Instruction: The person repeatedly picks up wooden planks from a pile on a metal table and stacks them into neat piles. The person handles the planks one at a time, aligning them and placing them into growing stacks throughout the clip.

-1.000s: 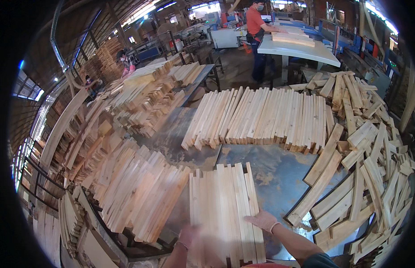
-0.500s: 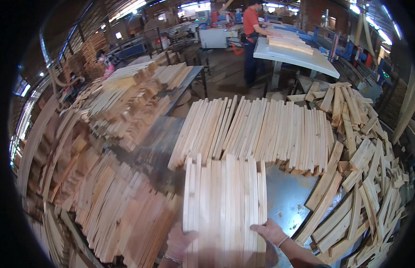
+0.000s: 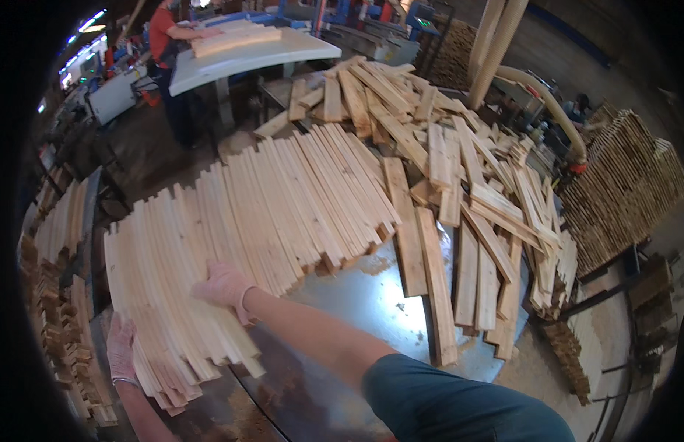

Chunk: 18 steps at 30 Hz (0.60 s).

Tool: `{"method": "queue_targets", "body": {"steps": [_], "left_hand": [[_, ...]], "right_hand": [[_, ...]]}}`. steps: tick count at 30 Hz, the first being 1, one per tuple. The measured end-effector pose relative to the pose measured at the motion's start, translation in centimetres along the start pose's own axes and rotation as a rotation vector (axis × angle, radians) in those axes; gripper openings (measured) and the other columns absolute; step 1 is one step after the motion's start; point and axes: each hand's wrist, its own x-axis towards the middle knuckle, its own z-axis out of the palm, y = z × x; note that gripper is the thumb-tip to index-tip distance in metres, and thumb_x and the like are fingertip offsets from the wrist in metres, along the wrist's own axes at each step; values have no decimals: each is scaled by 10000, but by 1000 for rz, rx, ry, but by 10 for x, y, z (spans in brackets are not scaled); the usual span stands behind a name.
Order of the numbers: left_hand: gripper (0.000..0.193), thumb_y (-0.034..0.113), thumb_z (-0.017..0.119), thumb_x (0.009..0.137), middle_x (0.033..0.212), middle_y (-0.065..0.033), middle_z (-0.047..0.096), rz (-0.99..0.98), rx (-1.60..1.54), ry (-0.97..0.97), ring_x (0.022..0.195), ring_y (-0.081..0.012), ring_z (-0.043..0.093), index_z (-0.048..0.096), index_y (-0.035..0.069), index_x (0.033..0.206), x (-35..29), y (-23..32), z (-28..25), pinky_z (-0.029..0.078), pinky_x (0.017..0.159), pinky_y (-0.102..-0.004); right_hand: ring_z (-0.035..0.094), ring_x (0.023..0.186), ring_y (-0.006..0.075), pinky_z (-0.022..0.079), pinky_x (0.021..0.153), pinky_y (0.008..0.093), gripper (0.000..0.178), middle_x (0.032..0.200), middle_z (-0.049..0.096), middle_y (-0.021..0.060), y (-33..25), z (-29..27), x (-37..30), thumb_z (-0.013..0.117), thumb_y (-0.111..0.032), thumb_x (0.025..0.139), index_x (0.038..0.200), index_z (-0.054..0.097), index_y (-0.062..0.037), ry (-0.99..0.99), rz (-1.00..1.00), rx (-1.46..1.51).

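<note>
A row of pale wooden strips [image 3: 275,206] lies side by side on a metal table. At its near left end, a bundle of wooden strips [image 3: 183,331] juts out toward me. Both hands wear thin pale gloves and hold this bundle between them. My left hand [image 3: 121,350] lies along the bundle's left side, fingers pointing away from me. My right hand [image 3: 228,291] grips the opposite side, its thumb and fingers bent against the wood. The right fingertips are partly hidden.
Loose boards [image 3: 430,158] are heaped on the right of the metal table [image 3: 342,306]. Stacked wood [image 3: 618,191] stands beyond at far right; more strips [image 3: 62,221] lie at far left. A person in a red shirt [image 3: 161,37] works at a white table [image 3: 261,55] behind.
My view has swung to the right. The bundle has moved from in front of me up against the row's left end, with both hands still on it.
</note>
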Motion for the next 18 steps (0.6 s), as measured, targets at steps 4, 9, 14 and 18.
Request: {"method": "queue_targets", "body": {"steps": [4,9,14,18], "left_hand": [[604,201,645,1024,1528,-248,523,154,1217,258,1361,-385,559,442,-24,1547,-64,-33,24,446,1165,-457],[845,175,821,833,1615,-261,421,291,1372,413,1496,-426,407,448,-17,1567,-224,-74,91,334,1250,-466],[819,161,815,800,1590,-249,455,134,1047,7,1467,-413,444,497,-34,1530,-348,15,298,345,1251,-445],[802,199,806,813,1574,-254,454,181,898,-306,1469,-397,435,501,-23,1520,-365,-33,398,327,1253,-425]], "right_hand": [[681,1113,434,524,995,493,642,1232,701,236,28,-17,-96,723,-444,851,1350,604,-56,-83,-77,111],[624,1218,355,491,1066,458,577,1323,659,192,127,-126,-253,684,-373,938,1429,594,-85,443,-76,91],[556,1265,415,484,1082,494,735,1432,516,187,255,-246,-323,786,-306,783,1429,510,-90,814,466,-609],[566,1303,471,516,1092,493,849,1540,450,206,269,-245,-336,759,-244,807,1563,399,-106,618,553,-385]]}}
